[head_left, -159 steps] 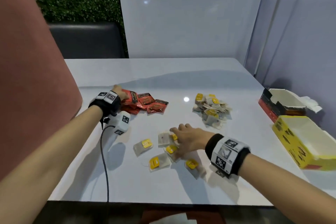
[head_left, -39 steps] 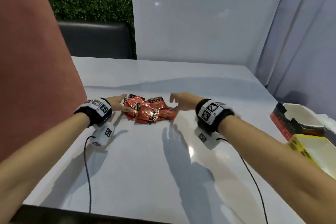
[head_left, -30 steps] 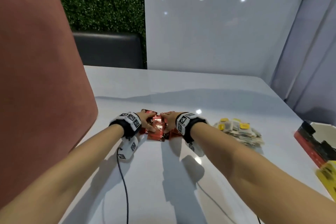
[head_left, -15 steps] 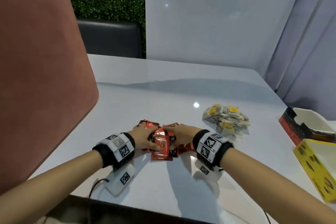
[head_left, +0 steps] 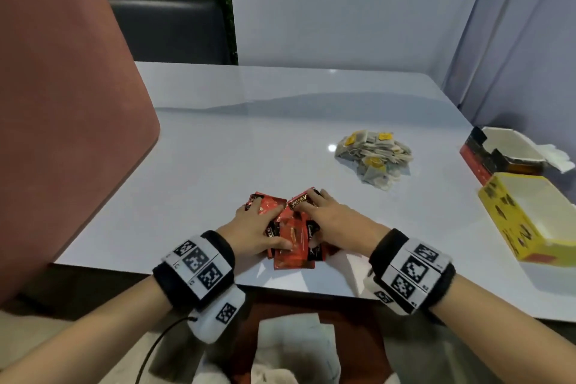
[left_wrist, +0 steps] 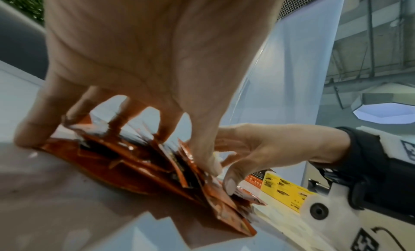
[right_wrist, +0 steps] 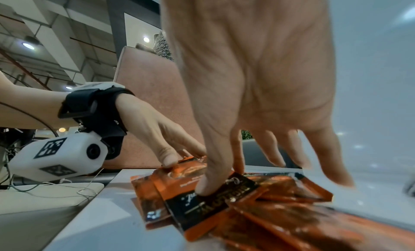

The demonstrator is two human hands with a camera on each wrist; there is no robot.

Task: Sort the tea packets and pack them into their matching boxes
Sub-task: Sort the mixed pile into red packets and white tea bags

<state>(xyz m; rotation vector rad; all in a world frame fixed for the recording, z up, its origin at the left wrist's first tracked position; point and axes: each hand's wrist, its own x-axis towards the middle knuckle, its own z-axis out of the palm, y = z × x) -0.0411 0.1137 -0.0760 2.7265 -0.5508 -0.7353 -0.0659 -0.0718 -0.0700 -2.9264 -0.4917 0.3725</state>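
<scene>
A heap of red tea packets [head_left: 294,254] lies near the table's front edge. My left hand [head_left: 257,226] presses on its left side with spread fingers, and my right hand [head_left: 328,220] presses on its right side. In the left wrist view the fingertips rest on the red packets [left_wrist: 139,173]. In the right wrist view the thumb pins a red-and-black packet [right_wrist: 215,198]. A pile of white tea bags with yellow tags [head_left: 374,156] sits further right. At the right edge stand the open red box [head_left: 477,159] and the open yellow box [head_left: 511,227].
A pink padded panel [head_left: 62,103] borders the table's left side, and a dark seat back [head_left: 168,31] stands behind the far edge. White panels close off the back and right. The table's front edge [head_left: 280,285] lies just below the packets. White cloth [head_left: 296,346] lies underneath.
Both hands closed in on the red packets from either side and dragged the heap toward the table's front edge. The yellow-tag bags now lie in one pile.
</scene>
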